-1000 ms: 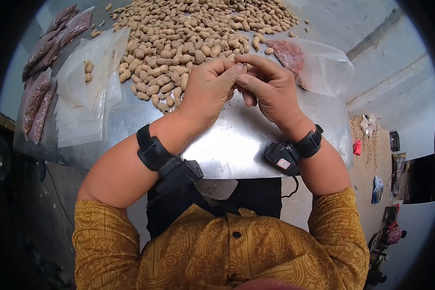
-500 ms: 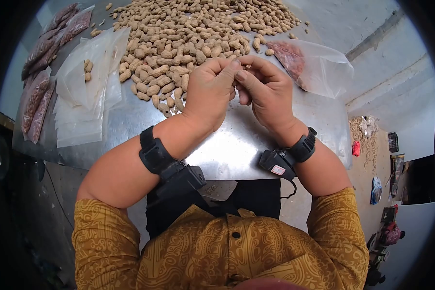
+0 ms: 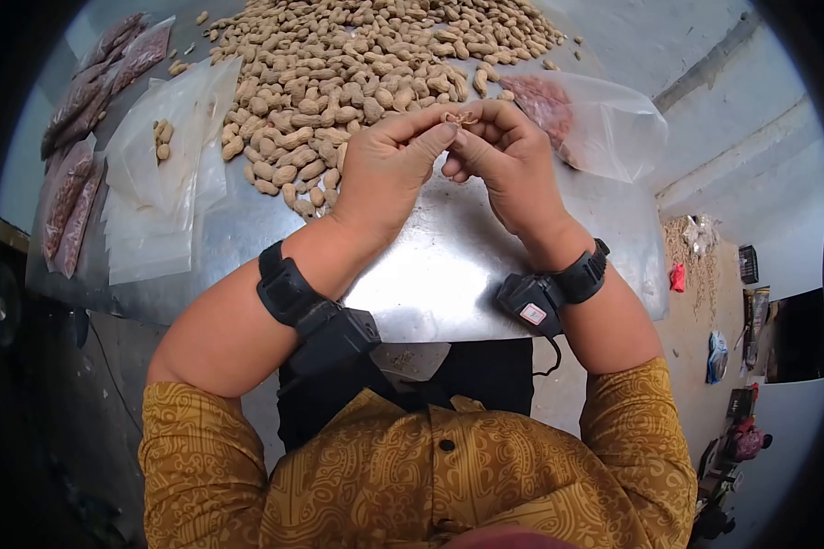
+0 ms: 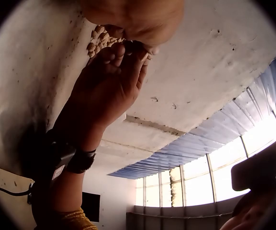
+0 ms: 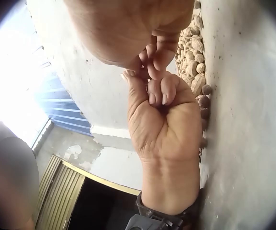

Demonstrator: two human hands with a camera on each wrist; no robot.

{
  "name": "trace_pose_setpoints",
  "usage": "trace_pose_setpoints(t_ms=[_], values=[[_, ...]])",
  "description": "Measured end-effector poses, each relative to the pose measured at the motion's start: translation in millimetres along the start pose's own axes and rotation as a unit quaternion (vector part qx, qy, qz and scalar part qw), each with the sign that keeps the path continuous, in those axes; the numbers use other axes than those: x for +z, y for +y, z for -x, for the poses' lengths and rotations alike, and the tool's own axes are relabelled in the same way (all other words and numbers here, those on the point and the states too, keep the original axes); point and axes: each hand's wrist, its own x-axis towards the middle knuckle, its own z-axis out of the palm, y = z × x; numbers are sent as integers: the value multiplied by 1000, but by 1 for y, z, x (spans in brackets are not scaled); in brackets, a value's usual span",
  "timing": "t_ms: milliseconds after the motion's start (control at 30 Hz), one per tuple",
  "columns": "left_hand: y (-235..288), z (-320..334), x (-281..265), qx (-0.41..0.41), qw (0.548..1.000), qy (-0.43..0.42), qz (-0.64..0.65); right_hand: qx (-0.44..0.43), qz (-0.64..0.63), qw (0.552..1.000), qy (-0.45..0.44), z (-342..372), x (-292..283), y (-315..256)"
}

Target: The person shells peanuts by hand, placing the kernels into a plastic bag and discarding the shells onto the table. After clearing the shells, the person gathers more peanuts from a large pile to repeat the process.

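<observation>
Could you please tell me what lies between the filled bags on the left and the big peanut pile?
Flat, clear plastic bags lie between them, with a few peanuts on top; the head view shows this.

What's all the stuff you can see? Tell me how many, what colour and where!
Peanuts: too many to count, tan, heaped on the table
Broken shell: one, tan, between both hands' fingertips
Filled bags: several, reddish, table's left side
Flat bags: several, whitish, left of the heap, a few peanuts on top
Part-filled bag: one, clear with reddish contents, right of the heap
Table: one, silvery, under everything listed so far
Crate: one, black, far right
Wrist devices: two, black, one per wrist
Shirt: one, patterned yellow-brown, on the person
Left hand: one, skin-coloured, over the table
Right hand: one, skin-coloured, beside it
</observation>
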Motion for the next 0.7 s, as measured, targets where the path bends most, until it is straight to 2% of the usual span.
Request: trace_pose_setpoints(t_ms=[167,267,433,700], values=[[0,0,-2,39,997,-16,-67,-4,43,999,-12,0,-6,-1],[4,1,-1,61,996,-39,-47,-19,98,995,-19,0,-9,1],[-2,0,0,73,996,-11,-51,-59,159,985,-12,4,-5,-4],[-5,2,1,81,993,28,-78,7,-36,999,6,4,-2,5]])
